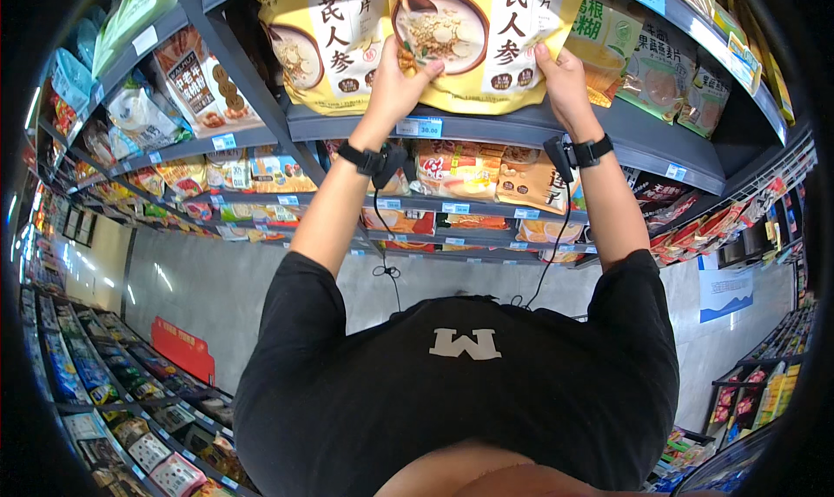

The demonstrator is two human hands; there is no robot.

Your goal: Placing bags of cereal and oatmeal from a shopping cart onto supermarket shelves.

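My left hand [405, 83] grips the left side of a yellow cereal pouch [479, 83], its thumb on the front. My right hand [565, 83] pinches the pouch's right edge, thumb also in front. The pouch is upright at the shelf front, printed with a bowl of oats; its top runs out of view. Just left of it stands a matching yellow pouch [335, 47], partly behind my left hand. Below both pouches runs the grey shelf edge [352, 127] with a price tag [420, 128].
Green and grey cereal pouches [658, 70] stand to the right on the same shelf. A dark upright post [244, 60] divides off the shelf bay on the left. Lower shelves hold more bags [459, 168]. Cables [561, 230] hang from my wrist straps. A red sign [182, 348] stands on the floor.
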